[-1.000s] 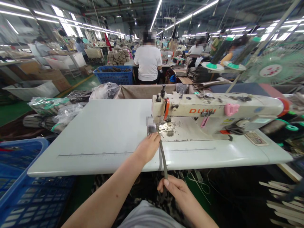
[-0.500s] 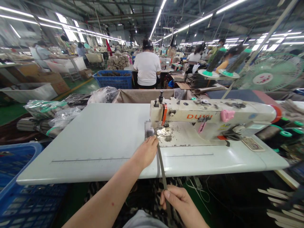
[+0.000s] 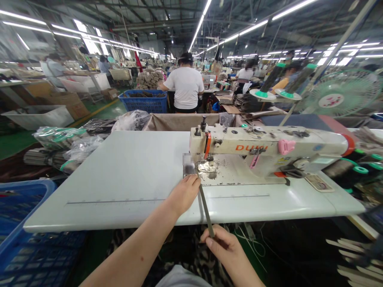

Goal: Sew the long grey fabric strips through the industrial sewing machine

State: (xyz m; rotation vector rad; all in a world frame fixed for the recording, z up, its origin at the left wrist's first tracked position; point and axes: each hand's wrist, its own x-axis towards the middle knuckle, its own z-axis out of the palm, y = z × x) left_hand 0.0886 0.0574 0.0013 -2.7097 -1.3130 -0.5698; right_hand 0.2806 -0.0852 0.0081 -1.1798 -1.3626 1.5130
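Note:
A cream sewing machine point(image 3: 269, 149) stands on a white table point(image 3: 128, 179). A thin dark strap point(image 3: 206, 207) runs from under the machine's needle back over the table's front edge. My left hand point(image 3: 183, 194) rests on the table just left of the needle, fingers curled and pressing the strap's far end. My right hand point(image 3: 223, 245) is below the table edge, pinching the strap's near end between thumb and fingers.
A blue crate point(image 3: 26, 239) stands at the lower left. Plastic-wrapped bundles point(image 3: 64, 145) lie left of the table. A green fan point(image 3: 341, 93) and thread cones point(image 3: 271, 83) are at the right. A person in a white shirt point(image 3: 185, 85) works ahead.
The strap has fed further into the machine, so less hangs over the edge. My right hand has crept up towards the table edge. The left hand has stayed by the needle.

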